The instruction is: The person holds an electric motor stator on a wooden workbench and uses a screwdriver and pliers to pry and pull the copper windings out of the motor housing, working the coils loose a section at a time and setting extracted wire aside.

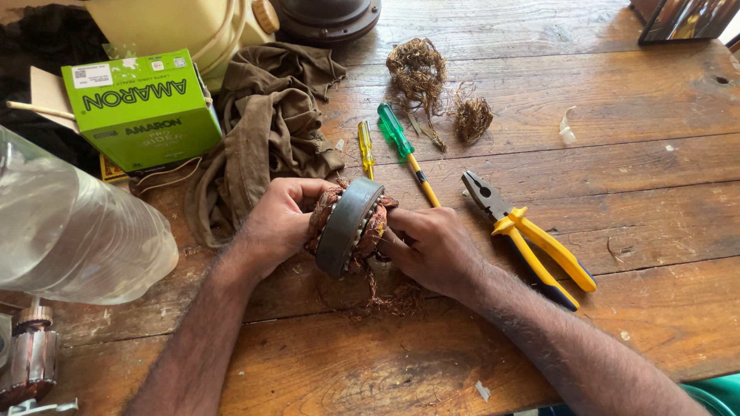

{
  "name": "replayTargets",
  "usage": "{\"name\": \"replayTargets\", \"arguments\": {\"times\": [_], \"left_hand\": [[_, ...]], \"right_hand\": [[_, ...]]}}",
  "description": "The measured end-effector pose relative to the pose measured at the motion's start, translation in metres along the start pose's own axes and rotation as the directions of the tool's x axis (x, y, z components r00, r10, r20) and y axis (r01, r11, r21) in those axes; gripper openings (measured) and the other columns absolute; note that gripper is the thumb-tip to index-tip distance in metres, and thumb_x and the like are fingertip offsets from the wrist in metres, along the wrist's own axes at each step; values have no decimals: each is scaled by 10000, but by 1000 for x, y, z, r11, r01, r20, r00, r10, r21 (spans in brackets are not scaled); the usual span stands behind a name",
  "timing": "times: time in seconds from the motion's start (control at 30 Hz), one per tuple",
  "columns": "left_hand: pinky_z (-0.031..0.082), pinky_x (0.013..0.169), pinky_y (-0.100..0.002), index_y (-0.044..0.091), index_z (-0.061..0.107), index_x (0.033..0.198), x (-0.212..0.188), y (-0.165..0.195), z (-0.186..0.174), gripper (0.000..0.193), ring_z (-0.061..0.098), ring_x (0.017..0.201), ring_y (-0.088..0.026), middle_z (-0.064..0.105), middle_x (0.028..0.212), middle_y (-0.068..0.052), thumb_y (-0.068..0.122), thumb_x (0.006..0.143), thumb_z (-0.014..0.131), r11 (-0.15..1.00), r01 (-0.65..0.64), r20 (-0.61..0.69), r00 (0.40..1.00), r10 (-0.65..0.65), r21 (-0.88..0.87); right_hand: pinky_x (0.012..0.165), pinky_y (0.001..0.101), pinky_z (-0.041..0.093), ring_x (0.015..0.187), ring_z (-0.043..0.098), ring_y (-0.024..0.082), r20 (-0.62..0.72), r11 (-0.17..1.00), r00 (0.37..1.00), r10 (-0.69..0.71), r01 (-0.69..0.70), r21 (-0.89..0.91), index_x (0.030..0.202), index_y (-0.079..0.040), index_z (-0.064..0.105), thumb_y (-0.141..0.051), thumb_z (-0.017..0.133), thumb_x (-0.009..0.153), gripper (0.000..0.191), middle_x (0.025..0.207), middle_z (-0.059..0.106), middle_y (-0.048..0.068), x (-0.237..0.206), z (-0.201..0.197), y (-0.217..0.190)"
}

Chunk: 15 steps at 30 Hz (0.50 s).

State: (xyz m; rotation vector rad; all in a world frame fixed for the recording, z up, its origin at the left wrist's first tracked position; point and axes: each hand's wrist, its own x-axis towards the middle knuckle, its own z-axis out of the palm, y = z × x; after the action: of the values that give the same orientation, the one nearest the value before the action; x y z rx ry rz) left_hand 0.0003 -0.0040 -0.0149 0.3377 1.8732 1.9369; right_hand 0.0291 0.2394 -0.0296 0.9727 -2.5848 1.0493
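Note:
A round motor stator (348,226), a grey metal ring with reddish copper windings, stands on edge on the wooden table (617,192). My left hand (279,222) grips its left side. From the right, my right hand (432,246) holds it with fingers pressed into the windings. Loose copper wire strands (393,299) lie on the table just below it.
Yellow-handled pliers (532,239) lie right of my hands. A green screwdriver (405,150) and a yellow screwdriver (365,148) lie behind the stator, near two clumps of pulled wire (432,88). A brown cloth (266,127), green box (142,108), clear plastic bottle (69,223) and motor rotor (27,358) sit left.

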Motion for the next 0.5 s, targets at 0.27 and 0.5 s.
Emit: {"name": "replayTargets", "arguments": {"times": [0.27, 0.5], "left_hand": [[625, 631, -273, -20, 763, 1075, 1, -1, 0, 289, 729, 718, -90, 792, 891, -60, 184, 871, 780, 999, 47, -6, 999, -47, -12], [604, 679, -269, -10, 770, 1062, 2, -3, -2, 270, 700, 770, -73, 782, 918, -42, 166, 858, 794, 999, -13, -2, 1000, 13, 35]], "right_hand": [[477, 384, 546, 497, 704, 208, -31, 994, 994, 106, -105, 18, 855, -54, 712, -155, 679, 933, 133, 561, 666, 97, 4, 3, -4], [499, 348, 588, 530, 727, 190, -27, 998, 998, 58, -58, 1, 835, -57, 711, -161, 689, 946, 154, 598, 695, 94, 2, 2, -3]]}}
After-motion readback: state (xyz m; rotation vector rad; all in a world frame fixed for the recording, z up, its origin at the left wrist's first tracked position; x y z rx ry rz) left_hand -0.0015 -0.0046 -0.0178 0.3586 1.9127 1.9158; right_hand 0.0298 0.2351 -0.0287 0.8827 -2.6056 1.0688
